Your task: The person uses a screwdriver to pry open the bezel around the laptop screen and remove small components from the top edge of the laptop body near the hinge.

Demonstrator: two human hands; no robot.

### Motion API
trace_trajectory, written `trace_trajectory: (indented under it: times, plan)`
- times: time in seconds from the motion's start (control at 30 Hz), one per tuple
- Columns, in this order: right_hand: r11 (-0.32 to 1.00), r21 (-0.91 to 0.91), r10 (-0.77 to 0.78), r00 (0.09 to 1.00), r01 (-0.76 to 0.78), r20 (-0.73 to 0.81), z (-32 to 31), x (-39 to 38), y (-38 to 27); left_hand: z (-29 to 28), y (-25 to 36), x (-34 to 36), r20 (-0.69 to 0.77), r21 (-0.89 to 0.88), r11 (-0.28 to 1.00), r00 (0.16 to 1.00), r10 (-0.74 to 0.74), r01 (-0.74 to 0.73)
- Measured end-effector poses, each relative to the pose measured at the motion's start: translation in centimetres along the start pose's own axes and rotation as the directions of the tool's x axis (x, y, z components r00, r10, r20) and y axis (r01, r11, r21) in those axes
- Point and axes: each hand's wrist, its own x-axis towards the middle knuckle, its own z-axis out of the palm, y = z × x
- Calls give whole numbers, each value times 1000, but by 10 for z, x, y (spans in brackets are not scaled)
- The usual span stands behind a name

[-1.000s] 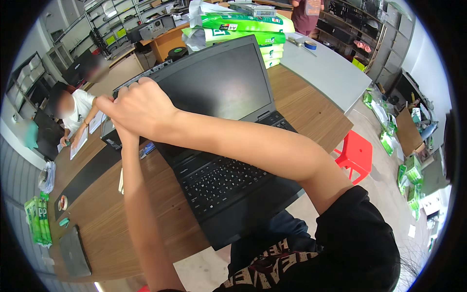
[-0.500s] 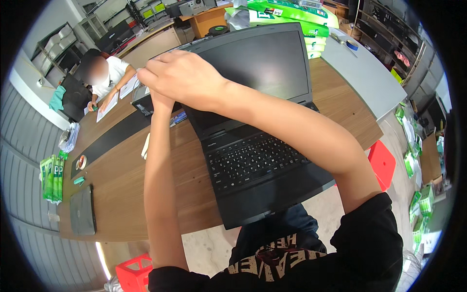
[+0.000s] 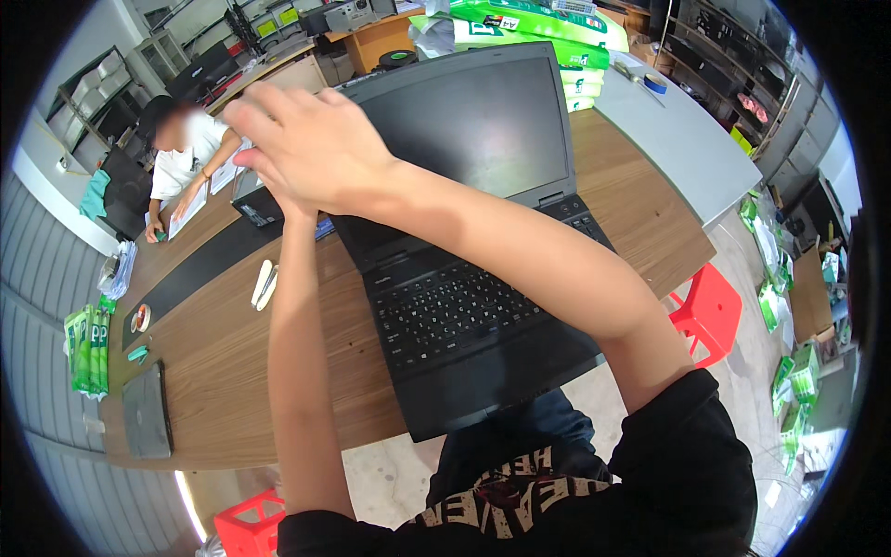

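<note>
A black laptop (image 3: pixel 492 376) stands open on the wooden table in front of me, its screen (image 3: pixel 478 125) dark. My right hand (image 3: pixel 320 153) is raised by the screen's left edge, its fingers stretched out to the left and nothing visible in them. Just beneath it, my left hand (image 3: pixel 295 202) comes up at the wrist, and the right hand covers most of it. Its fingers are hidden. Behind the wrists, a dark box-shaped thing (image 3: pixel 255 202) is partly covered.
Slim off-white pieces (image 3: pixel 265 285) lie on the wooden table (image 3: pixel 223 371). A closed laptop (image 3: pixel 148 413) sits at its left end, near green packs (image 3: pixel 88 348). More green packs (image 3: pixel 585 70) are stacked behind the screen. Another person (image 3: pixel 190 158) leans over papers. Red stools (image 3: pixel 710 311) stand below.
My right hand has loosened from its closed position over my left, its fingers now stretched out. My view has shifted slightly, uncovering more of the off-white pieces.
</note>
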Motion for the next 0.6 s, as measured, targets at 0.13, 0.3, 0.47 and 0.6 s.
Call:
trace_trajectory:
  times: [0.13, 0.3, 0.47, 0.6]
  plan:
    - [981, -178, 109, 971, -71, 212, -8, -4, -7, -10, 0, 0, -11, 34, 999, 1000, 15, -15]
    - [955, -286, -22, 980, 80, 200, -1, -12, -3, -5, 6, -3, -16, 52, 998, 999, 30, -29]
    - [995, -82, -37, 977, 55, 211, -9, -11, -1, -8, 7, -3, -13, 98, 994, 999, 47, -46]
    - [989, 63, -144, 972, 135, 186, -20, -6, 7, -4, 10, -3, -39, 6, 997, 996, -79, 80]
